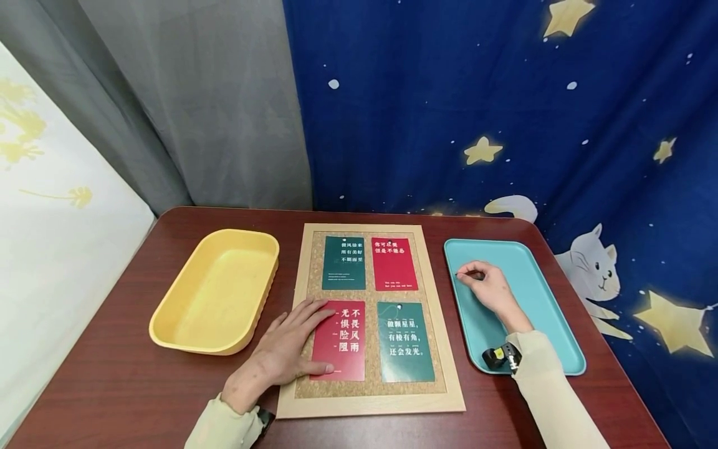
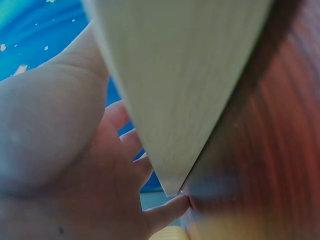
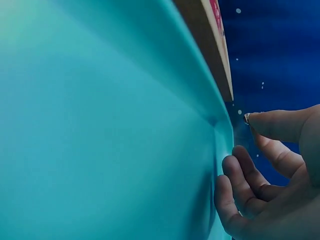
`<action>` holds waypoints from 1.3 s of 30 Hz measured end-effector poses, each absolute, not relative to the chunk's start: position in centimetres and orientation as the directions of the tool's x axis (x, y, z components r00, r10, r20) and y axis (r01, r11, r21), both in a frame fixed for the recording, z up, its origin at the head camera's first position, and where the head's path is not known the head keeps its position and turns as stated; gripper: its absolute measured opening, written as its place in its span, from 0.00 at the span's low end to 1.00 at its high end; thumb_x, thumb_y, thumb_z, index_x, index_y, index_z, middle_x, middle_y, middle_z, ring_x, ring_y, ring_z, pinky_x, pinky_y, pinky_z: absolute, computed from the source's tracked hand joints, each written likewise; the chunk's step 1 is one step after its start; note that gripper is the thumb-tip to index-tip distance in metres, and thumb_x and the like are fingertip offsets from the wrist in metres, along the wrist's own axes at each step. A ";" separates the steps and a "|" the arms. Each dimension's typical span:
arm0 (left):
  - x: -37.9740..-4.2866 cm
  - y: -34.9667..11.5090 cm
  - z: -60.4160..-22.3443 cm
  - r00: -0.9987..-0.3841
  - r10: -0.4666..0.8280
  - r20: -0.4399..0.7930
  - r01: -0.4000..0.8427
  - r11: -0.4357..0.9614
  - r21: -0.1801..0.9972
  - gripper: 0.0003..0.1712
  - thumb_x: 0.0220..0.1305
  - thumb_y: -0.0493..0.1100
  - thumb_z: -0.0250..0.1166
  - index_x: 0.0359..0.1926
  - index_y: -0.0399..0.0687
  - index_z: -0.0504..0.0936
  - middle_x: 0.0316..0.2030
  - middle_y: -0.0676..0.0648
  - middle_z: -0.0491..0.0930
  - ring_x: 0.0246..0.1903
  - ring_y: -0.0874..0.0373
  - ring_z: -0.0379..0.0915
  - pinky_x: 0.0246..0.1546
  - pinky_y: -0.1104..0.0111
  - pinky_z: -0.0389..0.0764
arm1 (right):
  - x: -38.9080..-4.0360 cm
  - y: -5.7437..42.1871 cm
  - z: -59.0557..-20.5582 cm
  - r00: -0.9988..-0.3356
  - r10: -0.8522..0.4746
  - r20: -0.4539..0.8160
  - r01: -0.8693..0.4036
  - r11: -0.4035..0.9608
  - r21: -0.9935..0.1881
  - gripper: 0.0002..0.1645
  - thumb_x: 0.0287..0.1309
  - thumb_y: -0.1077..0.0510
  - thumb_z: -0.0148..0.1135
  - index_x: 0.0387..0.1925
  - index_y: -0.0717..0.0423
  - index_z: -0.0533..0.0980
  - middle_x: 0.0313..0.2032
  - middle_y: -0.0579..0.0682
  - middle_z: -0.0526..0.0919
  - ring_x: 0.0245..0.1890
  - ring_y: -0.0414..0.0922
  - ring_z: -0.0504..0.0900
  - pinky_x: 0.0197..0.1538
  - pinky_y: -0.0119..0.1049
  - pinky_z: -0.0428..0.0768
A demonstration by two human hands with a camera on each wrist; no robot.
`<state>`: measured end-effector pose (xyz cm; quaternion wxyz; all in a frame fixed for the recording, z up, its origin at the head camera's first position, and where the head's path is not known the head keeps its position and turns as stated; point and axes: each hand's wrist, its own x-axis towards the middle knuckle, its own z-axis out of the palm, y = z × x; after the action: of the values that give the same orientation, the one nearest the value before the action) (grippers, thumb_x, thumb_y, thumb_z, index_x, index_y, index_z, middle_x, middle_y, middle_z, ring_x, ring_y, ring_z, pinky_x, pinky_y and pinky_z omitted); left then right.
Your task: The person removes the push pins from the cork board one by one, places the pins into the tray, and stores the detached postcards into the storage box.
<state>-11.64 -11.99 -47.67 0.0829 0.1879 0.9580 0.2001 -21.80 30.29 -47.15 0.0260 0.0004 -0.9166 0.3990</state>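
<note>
My left hand (image 1: 286,343) rests with outstretched fingers on the left edge of the lower left red card (image 1: 339,349). That card lies on a wood-framed cork board (image 1: 370,399). Pins show at the tops of the upper green card (image 1: 344,268), the upper red card (image 1: 395,268) and the lower green card (image 1: 406,355). Over the left side of the blue tray (image 1: 538,293), my right hand (image 1: 490,290) pinches a small metallic pin (image 3: 246,118) between thumb and index finger. The other fingers are curled beside the tray's rim in the right wrist view.
A yellow basin (image 1: 215,293) stands left of the board on the dark red-brown table (image 1: 106,349). Behind the table hang a grey curtain (image 1: 207,106) and a blue starry curtain (image 1: 415,125). A black wrist camera (image 1: 496,357) sits at my right wrist, over the tray's near end.
</note>
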 end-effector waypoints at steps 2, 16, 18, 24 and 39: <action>-11.6 -12.0 -47.7 -0.916 0.392 -0.086 0.325 0.850 0.414 0.60 0.47 0.71 0.79 0.78 0.61 0.65 0.82 0.50 0.56 0.83 0.44 0.47 0.76 0.34 0.58 | -21.8 30.5 -47.3 -0.999 0.023 0.045 -0.017 0.687 -0.727 0.10 0.71 0.58 0.65 0.46 0.60 0.85 0.48 0.60 0.85 0.41 0.44 0.77 0.41 0.31 0.74; -11.6 -11.9 -47.8 -0.915 0.397 -0.076 0.333 0.846 0.417 0.59 0.48 0.70 0.79 0.78 0.60 0.65 0.82 0.49 0.57 0.82 0.43 0.47 0.75 0.33 0.58 | -21.9 31.4 -47.5 -0.996 0.081 0.039 0.030 0.703 -0.711 0.10 0.69 0.60 0.65 0.46 0.62 0.85 0.44 0.63 0.88 0.32 0.38 0.77 0.35 0.29 0.74; -11.6 -11.9 -47.7 -0.915 0.397 -0.076 0.333 0.847 0.414 0.60 0.48 0.71 0.78 0.78 0.60 0.65 0.82 0.49 0.57 0.82 0.43 0.47 0.76 0.34 0.58 | -22.0 31.4 -47.6 -0.995 0.092 0.036 0.039 0.705 -0.708 0.10 0.69 0.60 0.65 0.45 0.62 0.85 0.43 0.62 0.88 0.32 0.37 0.77 0.35 0.28 0.74; -11.7 -11.8 -47.7 -0.916 0.391 -0.088 0.325 0.852 0.410 0.60 0.48 0.72 0.78 0.78 0.61 0.65 0.81 0.50 0.57 0.82 0.44 0.48 0.76 0.35 0.59 | -22.0 31.5 -47.8 -0.993 0.115 0.029 0.062 0.705 -0.706 0.09 0.68 0.59 0.66 0.44 0.61 0.86 0.41 0.60 0.88 0.31 0.36 0.76 0.35 0.28 0.74; -11.8 -11.8 -47.6 -0.916 0.391 -0.092 0.322 0.851 0.414 0.60 0.48 0.72 0.77 0.78 0.61 0.65 0.82 0.50 0.56 0.83 0.44 0.47 0.76 0.35 0.57 | -21.8 31.4 -47.7 -0.992 0.108 0.057 0.037 0.713 -0.700 0.11 0.72 0.55 0.64 0.46 0.59 0.85 0.44 0.60 0.87 0.36 0.42 0.78 0.38 0.30 0.74</action>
<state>-11.76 -11.82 -47.59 0.0868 0.1861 0.9582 0.1992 -21.80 31.38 -47.74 0.0472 -0.0394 -0.9243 0.3766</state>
